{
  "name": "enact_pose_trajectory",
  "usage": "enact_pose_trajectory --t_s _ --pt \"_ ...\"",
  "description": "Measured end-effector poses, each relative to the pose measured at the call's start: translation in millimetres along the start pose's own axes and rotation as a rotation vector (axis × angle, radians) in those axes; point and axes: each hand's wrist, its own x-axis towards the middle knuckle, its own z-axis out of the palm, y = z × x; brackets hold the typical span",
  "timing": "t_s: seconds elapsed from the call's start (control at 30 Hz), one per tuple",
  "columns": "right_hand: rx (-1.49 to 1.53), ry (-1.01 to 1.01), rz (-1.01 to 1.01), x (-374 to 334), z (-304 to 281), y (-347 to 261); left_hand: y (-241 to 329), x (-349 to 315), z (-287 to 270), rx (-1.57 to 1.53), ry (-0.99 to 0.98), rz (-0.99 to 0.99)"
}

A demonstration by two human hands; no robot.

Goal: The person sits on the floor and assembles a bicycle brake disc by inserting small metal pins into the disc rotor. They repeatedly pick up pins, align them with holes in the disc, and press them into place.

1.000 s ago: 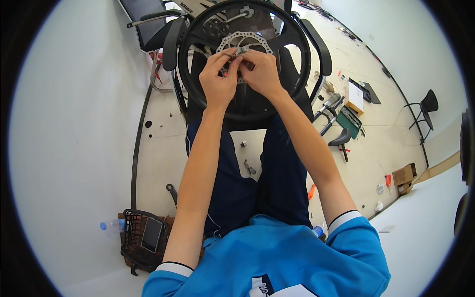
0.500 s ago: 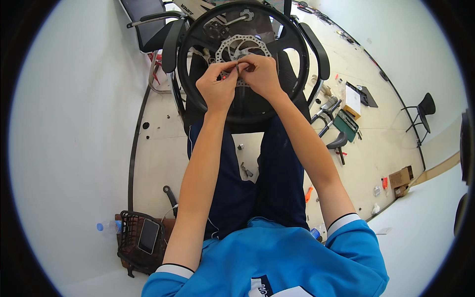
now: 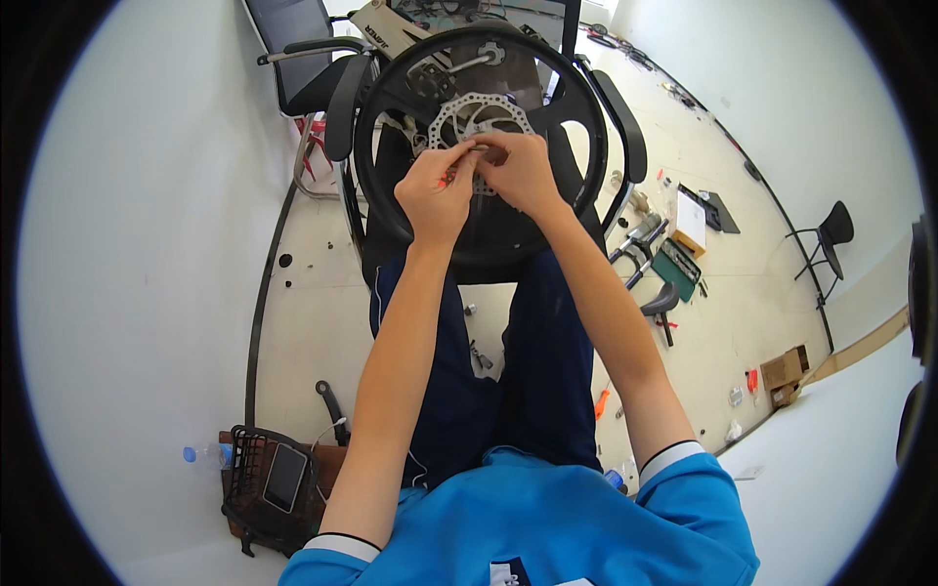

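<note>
Head view has the left hand point(image 3: 437, 190) and right hand point(image 3: 521, 174) meeting, fingertips pinched together on a small, mostly hidden piece point(image 3: 480, 147), over the silver brake disc point(image 3: 478, 100) of a black wheel point(image 3: 484, 251) near the front edge of a chair seat point(image 3: 487, 274).

A plain white left wall point(image 3: 147, 293) and a white right wall point(image 3: 782, 88) curve up around a pale floor point(image 3: 752, 313) with faint seams. Dark skirting point(image 3: 256, 342) runs where the left wall meets the floor. A black armchair point(image 3: 627, 137) stands ahead, a grey-backed chair point(image 3: 296, 47) just beside it on the left, and a small black chair point(image 3: 836, 228) near the right wall. The light is bright and even.
</note>
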Motion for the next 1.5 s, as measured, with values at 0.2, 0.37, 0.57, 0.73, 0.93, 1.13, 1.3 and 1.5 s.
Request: enact_pose_trajectory --t_s 0.2,0.37,0.57,0.73,0.93,1.13,1.3,1.5 --pt "-0.089 0.004 0.001 1.3 2.6 3.6 -12.2 -14.3 -1.4 -0.034 0.011 -0.086" --pt "-0.168 -0.013 -0.099 2.7 0.4 8.5 -1.5 -6.2 -3.4 -0.136 -0.041 -0.076" --pt "-0.236 -0.175 -0.120 19.5 -3.3 7.0 -2.5 -11.3 -14.4 -0.105 -0.093 -0.153" --pt "-0.265 -0.185 -0.151 23.2 -4.6 12.7 -9.4 -8.1 -9.5 -0.111 -0.004 -0.208" --pt "-0.339 -0.191 -0.208 22.9 -2.9 14.0 -5.9 -7.9 -5.1 -0.025 0.053 -0.166" --pt "-0.258 -0.084 -0.203 21.1 6.8 17.0 -1.1 -4.0 -5.0 0.058 0.054 -0.128" --pt "-0.021 -0.100 -0.009 13.8 6.2 23.5 -11.3 -7.8 -6.7 -0.042 -0.049 -0.160" --pt "-0.129 -0.288 -0.079 30.2 -1.9 24.0 -2.3 -0.6 -12.1 -0.085 -0.115 -0.104"
